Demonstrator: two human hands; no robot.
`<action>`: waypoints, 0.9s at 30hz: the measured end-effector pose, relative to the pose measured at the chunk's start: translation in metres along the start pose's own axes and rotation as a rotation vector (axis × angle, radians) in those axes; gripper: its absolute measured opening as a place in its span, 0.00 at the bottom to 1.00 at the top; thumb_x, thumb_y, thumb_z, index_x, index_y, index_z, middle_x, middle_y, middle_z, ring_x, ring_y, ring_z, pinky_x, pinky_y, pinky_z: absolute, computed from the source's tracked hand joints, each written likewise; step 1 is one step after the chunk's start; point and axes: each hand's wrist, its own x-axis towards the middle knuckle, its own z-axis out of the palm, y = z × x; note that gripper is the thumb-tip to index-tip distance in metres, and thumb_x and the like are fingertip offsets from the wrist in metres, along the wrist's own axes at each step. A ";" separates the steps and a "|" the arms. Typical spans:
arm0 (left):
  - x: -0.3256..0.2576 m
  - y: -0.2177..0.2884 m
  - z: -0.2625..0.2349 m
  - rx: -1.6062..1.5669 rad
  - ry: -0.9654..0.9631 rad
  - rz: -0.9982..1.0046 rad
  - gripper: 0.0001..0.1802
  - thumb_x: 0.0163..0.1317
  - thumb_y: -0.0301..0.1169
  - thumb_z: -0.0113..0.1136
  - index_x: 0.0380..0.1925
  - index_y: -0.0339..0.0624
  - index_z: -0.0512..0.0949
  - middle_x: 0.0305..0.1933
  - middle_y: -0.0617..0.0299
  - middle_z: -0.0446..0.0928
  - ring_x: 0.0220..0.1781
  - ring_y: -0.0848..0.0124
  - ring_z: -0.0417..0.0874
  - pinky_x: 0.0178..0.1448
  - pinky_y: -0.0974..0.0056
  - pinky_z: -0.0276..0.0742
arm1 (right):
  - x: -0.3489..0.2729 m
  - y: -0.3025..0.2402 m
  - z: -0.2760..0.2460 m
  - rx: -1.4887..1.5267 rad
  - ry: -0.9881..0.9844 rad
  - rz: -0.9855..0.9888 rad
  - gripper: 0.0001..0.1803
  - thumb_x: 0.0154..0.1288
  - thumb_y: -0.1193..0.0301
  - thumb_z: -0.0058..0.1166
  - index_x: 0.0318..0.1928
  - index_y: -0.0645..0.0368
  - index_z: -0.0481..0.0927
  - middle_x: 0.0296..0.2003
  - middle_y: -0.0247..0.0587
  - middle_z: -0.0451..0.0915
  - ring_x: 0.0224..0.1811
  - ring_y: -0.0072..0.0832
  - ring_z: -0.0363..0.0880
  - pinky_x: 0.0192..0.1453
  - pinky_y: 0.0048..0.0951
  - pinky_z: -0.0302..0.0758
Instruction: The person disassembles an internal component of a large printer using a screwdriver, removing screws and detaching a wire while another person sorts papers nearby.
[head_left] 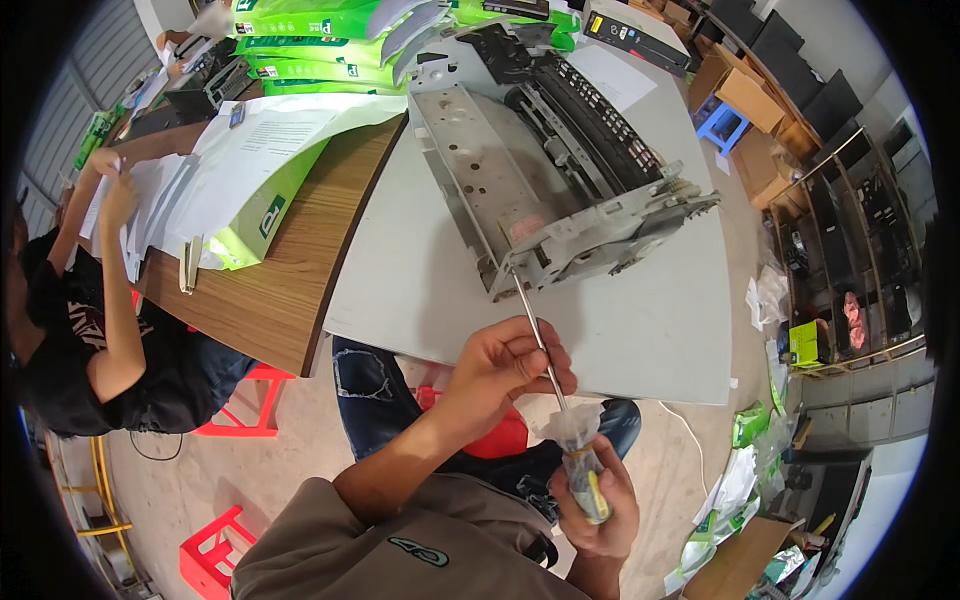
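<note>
My right hand (598,505) grips the yellow-and-grey handle of a long screwdriver (585,470), wrapped partly in a white tissue. Its thin metal shaft (535,335) runs up and left; the tip touches the near lower corner of a stripped grey printer chassis (560,170) lying on the grey table (660,330). My left hand (505,365) pinches the shaft at mid-length, fingers curled around it. The chassis shows a bare metal plate, black rollers and a plastic side frame.
A wooden table (270,290) on the left carries green paper packs (310,30), white sheets and a stapler. Another person (80,300) sits at far left handling papers. Red stools (215,550) stand on the floor. Cardboard boxes and shelves (850,250) fill the right side.
</note>
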 end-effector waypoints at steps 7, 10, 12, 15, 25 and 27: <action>0.002 -0.003 -0.005 0.035 0.019 -0.020 0.15 0.65 0.31 0.67 0.46 0.37 0.76 0.38 0.55 0.83 0.39 0.61 0.88 0.45 0.54 0.89 | -0.003 0.021 -0.009 -1.224 0.198 -0.715 0.34 0.68 0.60 0.59 0.66 0.66 0.62 0.40 0.55 0.80 0.22 0.26 0.77 0.16 0.20 0.68; 0.000 0.000 -0.006 0.060 0.054 -0.015 0.15 0.64 0.31 0.68 0.44 0.36 0.76 0.37 0.55 0.83 0.37 0.61 0.88 0.44 0.54 0.89 | 0.000 0.014 -0.004 -0.832 0.050 -0.415 0.33 0.71 0.58 0.55 0.67 0.63 0.61 0.32 0.54 0.77 0.13 0.20 0.65 0.11 0.19 0.59; 0.001 0.001 -0.005 0.071 0.067 -0.011 0.15 0.63 0.31 0.69 0.44 0.36 0.76 0.36 0.55 0.83 0.36 0.61 0.88 0.43 0.53 0.89 | 0.002 0.003 -0.009 0.310 -0.136 0.154 0.35 0.73 0.54 0.53 0.69 0.62 0.58 0.27 0.55 0.75 0.08 0.17 0.56 0.10 0.20 0.53; 0.002 0.001 -0.002 0.089 0.095 0.017 0.14 0.62 0.31 0.70 0.42 0.36 0.76 0.35 0.55 0.82 0.35 0.61 0.88 0.42 0.54 0.89 | 0.002 0.003 -0.003 0.057 -0.100 0.033 0.37 0.72 0.53 0.54 0.71 0.60 0.57 0.25 0.51 0.74 0.08 0.17 0.56 0.10 0.19 0.53; -0.005 0.012 0.002 0.137 0.087 0.010 0.15 0.66 0.31 0.66 0.47 0.34 0.76 0.40 0.53 0.83 0.41 0.61 0.88 0.48 0.58 0.87 | 0.003 0.010 -0.006 -0.215 0.016 0.049 0.40 0.69 0.58 0.60 0.72 0.59 0.56 0.29 0.54 0.76 0.09 0.18 0.60 0.12 0.20 0.57; -0.005 0.014 0.005 0.141 0.098 -0.015 0.17 0.66 0.32 0.66 0.48 0.33 0.76 0.39 0.53 0.83 0.41 0.61 0.87 0.49 0.58 0.86 | 0.005 0.004 -0.009 0.374 -0.054 0.288 0.40 0.70 0.54 0.58 0.73 0.56 0.55 0.23 0.49 0.73 0.07 0.16 0.55 0.09 0.18 0.51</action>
